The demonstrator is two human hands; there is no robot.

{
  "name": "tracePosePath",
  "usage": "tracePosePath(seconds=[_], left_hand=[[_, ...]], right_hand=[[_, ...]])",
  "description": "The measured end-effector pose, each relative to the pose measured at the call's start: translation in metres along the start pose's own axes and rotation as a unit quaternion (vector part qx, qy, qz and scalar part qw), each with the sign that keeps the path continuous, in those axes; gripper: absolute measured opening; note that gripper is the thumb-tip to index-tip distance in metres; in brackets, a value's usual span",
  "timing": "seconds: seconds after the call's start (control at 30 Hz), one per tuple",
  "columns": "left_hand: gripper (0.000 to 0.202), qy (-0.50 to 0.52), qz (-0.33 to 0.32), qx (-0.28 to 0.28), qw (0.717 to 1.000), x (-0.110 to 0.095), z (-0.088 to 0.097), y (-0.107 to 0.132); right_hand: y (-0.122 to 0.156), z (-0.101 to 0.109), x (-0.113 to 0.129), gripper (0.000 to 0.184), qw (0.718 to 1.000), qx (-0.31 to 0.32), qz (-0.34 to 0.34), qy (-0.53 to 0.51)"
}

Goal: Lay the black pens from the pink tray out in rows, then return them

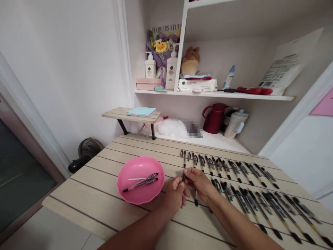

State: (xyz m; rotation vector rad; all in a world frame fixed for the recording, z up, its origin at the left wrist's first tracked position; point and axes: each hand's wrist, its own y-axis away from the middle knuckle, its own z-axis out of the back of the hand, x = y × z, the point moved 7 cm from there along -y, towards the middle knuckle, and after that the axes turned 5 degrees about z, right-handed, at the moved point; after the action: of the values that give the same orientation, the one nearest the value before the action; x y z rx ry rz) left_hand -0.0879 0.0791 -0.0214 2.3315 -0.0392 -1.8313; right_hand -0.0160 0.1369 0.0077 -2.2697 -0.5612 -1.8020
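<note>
Both hands meet over the middle of the table, at a small dark pen part [184, 177]. My left hand [175, 194] is curled around its lower end, while my right hand [199, 180] pinches it from above. Most of that pen is hidden by my fingers. Under my right hand lies another pen with a black end [196, 201]. Left of my hands is a pink scalloped bowl [123, 180] holding a couple of clear pens with black ends [145, 183] and a thin white stick [137, 179]. To the right, many black-and-clear pens [243, 201] lie in two slanting rows.
The slatted wooden table [99, 194] carries a small raised shelf [114, 114] with blue paper [142, 111] at its back left. Behind stand a red jug [214, 119] and a pale cup [234, 125]. Pump bottles [171, 71] occupy the shelf above.
</note>
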Motion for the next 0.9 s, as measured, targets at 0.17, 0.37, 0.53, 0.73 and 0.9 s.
tracePosePath(seconds=[0.17, 0.37, 0.53, 0.73, 0.9], left_hand=[[0.025, 0.006, -0.004, 0.009, 1.0, -0.001, -0.001, 0.001], [0.026, 0.004, 0.009, 0.002, 1.0, -0.001, 0.002, -0.001], [0.021, 0.011, -0.003, 0.006, 1.0, -0.005, 0.003, -0.001], [0.024, 0.011, -0.003, 0.01, 1.0, -0.003, 0.003, -0.001], [0.025, 0.007, -0.001, -0.001, 1.0, -0.002, 0.005, -0.003]], right_hand=[[-0.002, -0.005, -0.002, 0.031, 0.998, 0.034, -0.003, -0.047], [-0.004, -0.004, -0.005, 0.028, 0.999, 0.023, 0.009, -0.04], [-0.01, -0.007, -0.001, 0.024, 0.995, 0.021, 0.022, -0.1], [-0.027, 0.015, 0.01, 0.024, 0.991, -0.043, 0.062, -0.111], [-0.044, 0.046, 0.018, 0.024, 0.988, -0.123, 0.088, -0.023]])
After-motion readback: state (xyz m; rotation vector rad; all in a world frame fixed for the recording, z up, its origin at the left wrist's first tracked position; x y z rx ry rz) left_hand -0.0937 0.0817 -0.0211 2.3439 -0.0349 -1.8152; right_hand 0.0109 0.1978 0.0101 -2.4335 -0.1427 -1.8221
